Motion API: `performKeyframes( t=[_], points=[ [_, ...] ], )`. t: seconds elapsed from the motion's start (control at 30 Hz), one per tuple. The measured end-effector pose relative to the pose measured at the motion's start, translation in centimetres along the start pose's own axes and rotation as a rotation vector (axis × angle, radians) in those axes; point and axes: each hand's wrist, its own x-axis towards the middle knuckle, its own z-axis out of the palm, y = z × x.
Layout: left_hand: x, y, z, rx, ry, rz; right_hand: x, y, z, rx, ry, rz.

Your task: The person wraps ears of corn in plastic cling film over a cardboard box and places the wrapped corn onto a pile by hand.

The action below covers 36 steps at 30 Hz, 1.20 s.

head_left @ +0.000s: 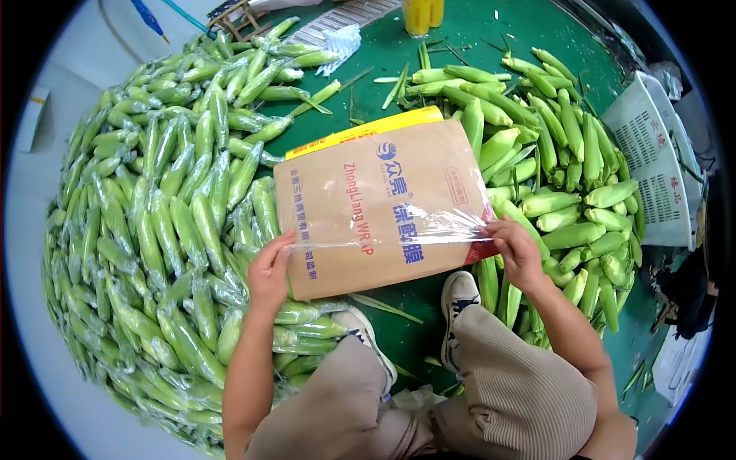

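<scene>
A brown cardboard box (pixel 330 199) with blue and red print lies in front of me, a yellow strip along its far edge. Clear plastic film (pixel 391 236) is stretched across its top. At the film's left end, my left hand (pixel 271 268) is closed in a pinch on it, near the box's left edge. My right hand (pixel 517 251) pinches the film's other end, beside the box's dark red corner. Wrapped corn (pixel 165 230) is heaped on the left. Unwrapped green corn (pixel 567 207) lies in a pile on the right.
A white basket (pixel 655 161) stands tilted at the right. Yellow cups (pixel 422 15) and a crumpled blue-white cloth (pixel 340 47) are at the far side. My shoes (pixel 460 295) rest on the green floor (pixel 406 337), with loose husk leaves about.
</scene>
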Motion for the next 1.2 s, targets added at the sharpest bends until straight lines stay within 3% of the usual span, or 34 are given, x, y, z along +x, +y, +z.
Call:
performKeyframes(
  t=[0.1,0.23,0.33,0.47,0.53,0.57,0.8,0.93,1.1,1.2],
  points=[
    [0.5,-1.3,1.5,-0.001,0.047,-0.076,0.0,1.3,1.7,0.074,0.065,-0.003],
    [-1.6,0.1,-0.1,0.240,0.135,0.291,0.6,-0.9,-0.9,0.037,0.133,-0.217],
    [-6.0,-1.8,-1.7,0.470,-0.143,0.455,-2.5,-0.3,-1.5,-0.021,0.028,-0.336],
    [-12.3,-5.1,-0.4,0.674,-0.215,0.470,-9.8,1.0,0.1,-0.382,-0.183,-0.391],
    [-12.9,-4.9,0.0,0.846,-0.170,0.573,-11.2,1.3,1.2,-0.436,-0.169,-0.260],
    [-13.5,-4.0,0.4,0.861,-0.164,0.529,-11.5,0.8,1.4,-0.465,-0.126,-0.211],
    [-13.6,-3.7,1.4,0.686,-0.061,0.520,-10.9,1.5,3.0,-0.501,-0.005,-0.159],
    [-7.7,2.0,4.6,0.689,-0.131,0.543,-11.4,2.4,3.2,-0.500,-0.183,-0.174],
    [-7.4,-0.7,5.1,0.908,-0.327,0.282,-8.9,3.6,1.3,-0.421,-0.022,-0.144],
    [-9.5,-4.7,5.1,0.914,-0.183,0.422,-7.5,8.0,-0.4,-0.479,0.224,0.111]
  ],
)
